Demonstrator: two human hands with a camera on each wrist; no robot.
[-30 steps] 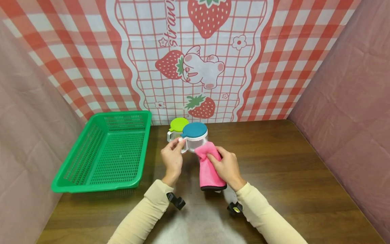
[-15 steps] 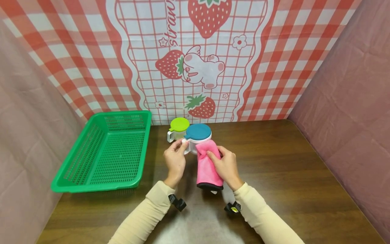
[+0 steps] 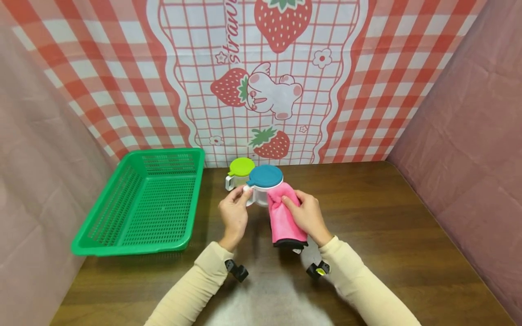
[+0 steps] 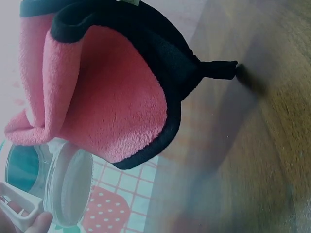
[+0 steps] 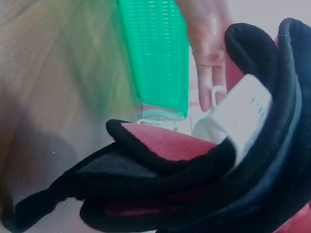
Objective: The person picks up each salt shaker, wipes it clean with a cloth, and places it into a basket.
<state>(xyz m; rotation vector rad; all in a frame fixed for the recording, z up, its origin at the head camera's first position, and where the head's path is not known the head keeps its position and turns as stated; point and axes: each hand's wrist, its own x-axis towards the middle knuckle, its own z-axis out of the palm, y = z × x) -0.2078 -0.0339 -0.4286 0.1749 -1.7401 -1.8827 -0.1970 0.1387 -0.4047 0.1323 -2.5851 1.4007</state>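
Note:
A clear jar with a blue lid (image 3: 266, 176) and a white handle (image 4: 22, 206) is held by my left hand (image 3: 234, 215), whose thumb and fingers pinch the handle. My right hand (image 3: 308, 216) grips a folded pink cloth (image 3: 285, 222) with black edging and presses it to the jar's right front side. That cloth covers part of the jar's wall. In the left wrist view the cloth hangs in loose folds above the jar, with a black loop (image 4: 218, 69) at its edge. A white tag (image 5: 245, 114) sticks out of the cloth in the right wrist view.
Just behind the held jar stands a second jar with a lime green lid (image 3: 242, 167) and white handle. A green plastic basket (image 3: 191, 213) sits on the left of the wooden table (image 3: 379, 235). A checked strawberry cloth (image 3: 350, 113) hangs along the back.
The blue-lidded jar and left hand shifted slightly right, then stayed about there. My right hand brought the cloth a little left, then back right and up along the jar's side.

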